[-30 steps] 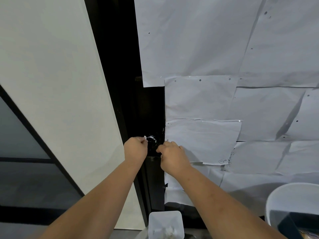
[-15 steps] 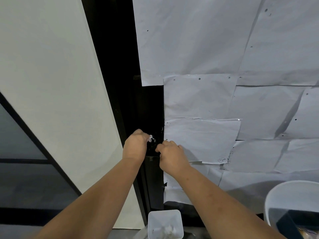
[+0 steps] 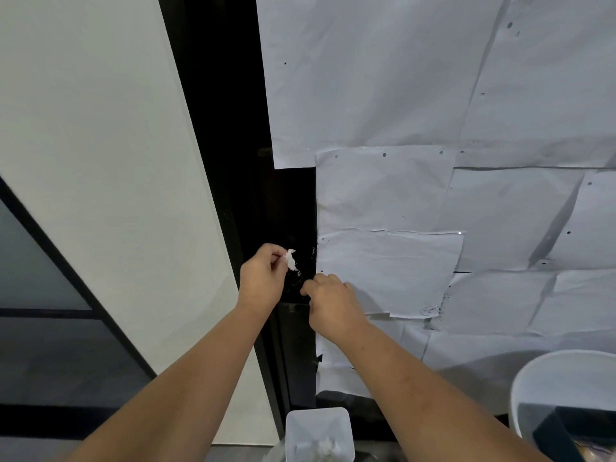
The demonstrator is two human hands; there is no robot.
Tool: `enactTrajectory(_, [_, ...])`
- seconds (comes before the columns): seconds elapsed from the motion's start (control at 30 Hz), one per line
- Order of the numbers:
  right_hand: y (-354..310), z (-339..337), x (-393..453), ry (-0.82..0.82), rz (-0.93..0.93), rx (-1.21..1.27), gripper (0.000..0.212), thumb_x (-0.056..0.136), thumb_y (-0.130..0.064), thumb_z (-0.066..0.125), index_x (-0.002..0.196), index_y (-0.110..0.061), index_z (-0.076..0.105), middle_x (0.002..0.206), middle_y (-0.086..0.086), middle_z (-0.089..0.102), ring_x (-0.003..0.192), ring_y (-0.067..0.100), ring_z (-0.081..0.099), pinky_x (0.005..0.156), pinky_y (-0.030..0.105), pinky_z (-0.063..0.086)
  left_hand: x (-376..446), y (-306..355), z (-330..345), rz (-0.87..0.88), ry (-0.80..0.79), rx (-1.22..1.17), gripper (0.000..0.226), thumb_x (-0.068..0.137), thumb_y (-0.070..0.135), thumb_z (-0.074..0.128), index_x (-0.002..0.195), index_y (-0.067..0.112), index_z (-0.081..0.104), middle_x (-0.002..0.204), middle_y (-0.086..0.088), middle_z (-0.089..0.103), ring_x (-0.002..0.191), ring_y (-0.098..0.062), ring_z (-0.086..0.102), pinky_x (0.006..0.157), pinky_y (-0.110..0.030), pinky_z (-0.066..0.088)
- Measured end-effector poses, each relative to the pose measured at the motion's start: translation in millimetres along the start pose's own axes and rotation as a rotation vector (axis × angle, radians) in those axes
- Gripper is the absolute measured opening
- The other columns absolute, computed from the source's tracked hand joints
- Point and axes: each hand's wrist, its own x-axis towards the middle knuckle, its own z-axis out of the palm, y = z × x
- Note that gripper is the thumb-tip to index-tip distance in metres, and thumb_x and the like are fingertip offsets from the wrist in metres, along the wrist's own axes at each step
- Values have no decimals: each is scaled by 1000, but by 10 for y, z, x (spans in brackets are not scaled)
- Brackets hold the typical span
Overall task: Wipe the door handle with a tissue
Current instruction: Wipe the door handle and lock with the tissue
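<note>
Tissue (image 3: 289, 259) pinched small in left hand (image 3: 263, 278), just up and left of dark door handle (image 3: 295, 278) (hard to see), with right hand (image 3: 333, 303) curled at its right side, holding what, cannot tell, both hands about as near.

Pale cream wall panel (image 3: 100, 161) at left, overlapping white paper sheets (image 3: 416, 95) on dark door, round white bin (image 3: 533, 388) at lower right
</note>
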Motion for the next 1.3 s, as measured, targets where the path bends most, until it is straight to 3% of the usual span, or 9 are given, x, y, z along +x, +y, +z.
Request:
enactTrajectory(0.13, [-3, 0, -4, -6, 0, 3, 41, 79, -3, 52, 116, -18, 58, 109, 2, 55, 104, 22, 48, 78, 32, 34, -31, -44, 42, -108, 12, -125, 8, 93, 16, 61, 99, 19, 66, 82, 5, 69, 76, -8, 67, 71, -25, 57])
enactTrajectory(0.27, [0, 8, -13, -8, 1, 11, 42, 78, -3, 52, 117, -19, 58, 109, 2, 55, 104, 22, 48, 80, 33, 36, -29, -137, 98, -29, 117, 80, 9, 91, 16, 64, 97, 15, 70, 86, 1, 69, 72, -10, 63, 64, -19, 52])
enactTrajectory(0.33, [3, 11, -17, -3, 1, 9, 41, 79, -3, 52, 116, -18, 58, 109, 2, 55, 103, 22, 48, 80, 34, 36, -28, -139, 102, -17, 127, 143, 7, 90, 14, 63, 95, 12, 68, 80, -1, 67, 66, -13, 62, 59, -26, 54])
enactTrajectory(0.5, [2, 19, -27, 7, -2, 8, 40, 80, -5, 53, 117, -19, 58, 109, 1, 55, 103, 21, 48, 81, 34, 37, -32, -122, 70, 146, 88, 308, 24, 88, 5, 59, 109, 18, 57, 86, -3, 57, 63, -21, 55, 53, -34, 50])
enactTrajectory(0.63, [4, 20, -25, 7, -4, 3, 39, 80, -6, 53, 117, -19, 58, 109, 1, 55, 103, 21, 48, 80, 33, 36, 12, -219, 34, 296, -33, 541, 37, 67, -4, 78, 97, 16, 66, 84, -5, 53, 46, -20, 49, 38, -26, 45])
enactTrajectory(0.73, [3, 24, -22, 1, -1, -1, 39, 80, -5, 53, 117, -19, 58, 110, 1, 55, 104, 21, 48, 80, 33, 35, 18, -268, 33, 305, -86, 645, 39, 62, 1, 83, 95, 13, 67, 86, -4, 50, 49, -18, 48, 39, -26, 47])
enactTrajectory(0.87, [4, 26, -22, 5, -1, -5, 39, 80, -5, 53, 117, -19, 58, 110, 1, 55, 103, 22, 48, 79, 33, 36, -38, -204, 33, 404, -27, 677, 9, 72, 5, 76, 75, 8, 68, 89, -6, 56, 62, -19, 54, 45, -26, 49])
enactTrajectory(1.13, [8, 39, -17, 5, 2, -11, 40, 80, -5, 53, 117, -19, 58, 111, 1, 55, 104, 21, 48, 80, 33, 36, 81, -274, 55, 465, 9, 642, 14, 76, 8, 79, 72, 6, 66, 80, -7, 57, 66, -20, 56, 50, -30, 54])
enactTrajectory(1.3, [20, 61, -2, 19, -1, -16, 39, 79, -5, 52, 115, -20, 58, 109, 0, 55, 102, 21, 48, 77, 32, 33, 38, -340, 77, 412, -53, 605, 30, 57, -7, 85, 78, 9, 71, 78, -4, 61, 58, -20, 60, 42, -28, 52])
